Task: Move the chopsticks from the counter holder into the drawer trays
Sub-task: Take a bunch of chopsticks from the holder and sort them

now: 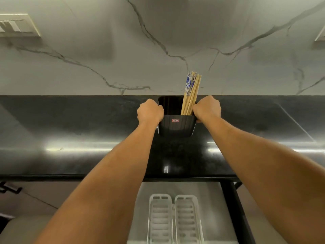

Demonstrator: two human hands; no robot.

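A black plastic holder (176, 126) with a small red label stands on the dark counter near the back wall. Several wooden chopsticks (190, 95), some with blue-and-white tops, lean in its right side. My left hand (149, 111) grips the holder's left rim, and my right hand (207, 108) grips its right rim beside the chopsticks. Below the counter's front edge a drawer is open, with two white slotted trays, the left tray (161, 219) and the right tray (187, 219), lying side by side with nothing visible in them.
The glossy black counter (88, 138) runs the full width, backed by a white marble wall (105, 59). A wall socket plate (17, 25) sits at upper left. The drawer's dark right edge (235, 208) runs down beside the trays.
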